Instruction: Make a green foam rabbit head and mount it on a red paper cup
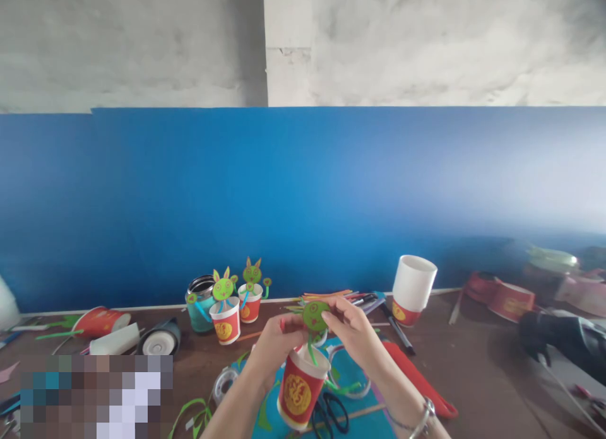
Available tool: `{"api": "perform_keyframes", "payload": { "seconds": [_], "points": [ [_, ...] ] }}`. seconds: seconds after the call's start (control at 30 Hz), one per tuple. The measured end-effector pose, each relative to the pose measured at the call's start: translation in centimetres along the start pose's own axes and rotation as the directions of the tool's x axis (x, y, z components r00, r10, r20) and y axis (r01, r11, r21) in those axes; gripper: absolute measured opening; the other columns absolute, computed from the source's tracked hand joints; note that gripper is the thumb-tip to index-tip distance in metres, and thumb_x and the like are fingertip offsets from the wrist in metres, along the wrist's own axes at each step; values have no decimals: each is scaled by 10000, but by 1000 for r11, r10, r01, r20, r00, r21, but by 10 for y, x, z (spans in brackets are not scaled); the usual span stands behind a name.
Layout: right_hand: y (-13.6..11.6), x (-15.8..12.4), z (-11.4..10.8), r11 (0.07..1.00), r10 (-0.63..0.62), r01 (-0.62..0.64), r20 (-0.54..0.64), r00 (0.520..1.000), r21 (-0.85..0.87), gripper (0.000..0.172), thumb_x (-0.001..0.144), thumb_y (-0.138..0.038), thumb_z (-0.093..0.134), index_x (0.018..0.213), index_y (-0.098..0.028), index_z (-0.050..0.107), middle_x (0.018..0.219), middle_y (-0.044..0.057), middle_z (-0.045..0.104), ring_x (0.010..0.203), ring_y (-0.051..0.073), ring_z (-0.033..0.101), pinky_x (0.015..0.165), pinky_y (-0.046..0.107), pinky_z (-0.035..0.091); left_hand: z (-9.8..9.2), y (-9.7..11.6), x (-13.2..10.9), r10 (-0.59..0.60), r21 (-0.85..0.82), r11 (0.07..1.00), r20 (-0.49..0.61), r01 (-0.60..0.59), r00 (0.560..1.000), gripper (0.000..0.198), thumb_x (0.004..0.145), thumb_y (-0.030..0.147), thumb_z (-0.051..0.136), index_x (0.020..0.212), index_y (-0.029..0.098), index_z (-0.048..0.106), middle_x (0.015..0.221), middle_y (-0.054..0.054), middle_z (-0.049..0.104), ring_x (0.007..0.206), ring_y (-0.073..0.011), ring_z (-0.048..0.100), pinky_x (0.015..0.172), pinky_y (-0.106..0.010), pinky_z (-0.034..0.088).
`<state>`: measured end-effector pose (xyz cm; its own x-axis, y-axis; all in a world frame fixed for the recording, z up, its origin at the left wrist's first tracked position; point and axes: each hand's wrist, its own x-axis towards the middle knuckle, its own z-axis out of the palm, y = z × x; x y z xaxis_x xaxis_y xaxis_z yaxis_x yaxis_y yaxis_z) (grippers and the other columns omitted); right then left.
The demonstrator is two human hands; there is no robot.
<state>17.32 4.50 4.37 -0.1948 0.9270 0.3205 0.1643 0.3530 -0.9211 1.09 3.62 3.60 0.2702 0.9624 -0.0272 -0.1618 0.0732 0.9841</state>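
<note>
A green paper animal face (pixel 314 315) is held just above a red and white paper cup (pixel 297 388). My right hand (pixel 349 322) pinches the face's right edge between thumb and fingers. On the other side, my left hand (pixel 282 343) is closed at the face's lower left, its fingertips partly hidden. A green strip (pixel 312 352) runs from the face down to the cup's mouth. The cup leans slightly over a blue sheet (pixel 269 409). Black-handled scissors (pixel 330 415) lie right beside the cup, and a roll of clear tape (pixel 225 383) lies left of my left forearm.
Two finished-looking cup figures with green faces (pixel 223 288) stand at the back left, before a teal jar (pixel 201 316). Stacked white cups (pixel 413 281) stand back right. A red pouch (pixel 419 379) lies by my right forearm. A red cup (pixel 101 322) lies tipped at left.
</note>
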Motion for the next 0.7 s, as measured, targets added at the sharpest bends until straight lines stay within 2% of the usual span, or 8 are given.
{"api": "perform_keyframes", "payload": {
  "seconds": [0.27, 0.53, 0.7],
  "points": [
    [4, 1, -1, 997, -6, 7, 12, 1000, -81, 255, 809, -277, 474, 970, -135, 612, 670, -4, 566, 583, 121, 491, 539, 229, 385, 1, -5, 0, 25, -54, 998, 56, -22, 998, 235, 603, 193, 712, 827, 121, 714, 734, -60, 702, 739, -200, 618, 706, -275, 425],
    [4, 1, 0, 997, -25, 25, 1, 1000, -77, 227, 807, -236, 474, 949, -136, 619, 766, 23, 633, 683, 146, 543, 614, 241, 414, 4, -1, -1, -5, -52, 999, 77, 9, 997, 293, 581, 197, 730, 860, 111, 715, 726, -61, 701, 728, -203, 614, 692, -270, 415],
    [0, 0, 1, 996, -16, 17, 3, 1000, -90, 228, 817, -248, 464, 943, -142, 621, 814, 41, 663, 730, 163, 584, 655, 252, 447, 5, -1, -1, -5, -47, 999, 46, 7, 999, 267, 598, 304, 747, 783, 116, 708, 684, -43, 680, 672, -174, 586, 661, -254, 405]
  ]
}}
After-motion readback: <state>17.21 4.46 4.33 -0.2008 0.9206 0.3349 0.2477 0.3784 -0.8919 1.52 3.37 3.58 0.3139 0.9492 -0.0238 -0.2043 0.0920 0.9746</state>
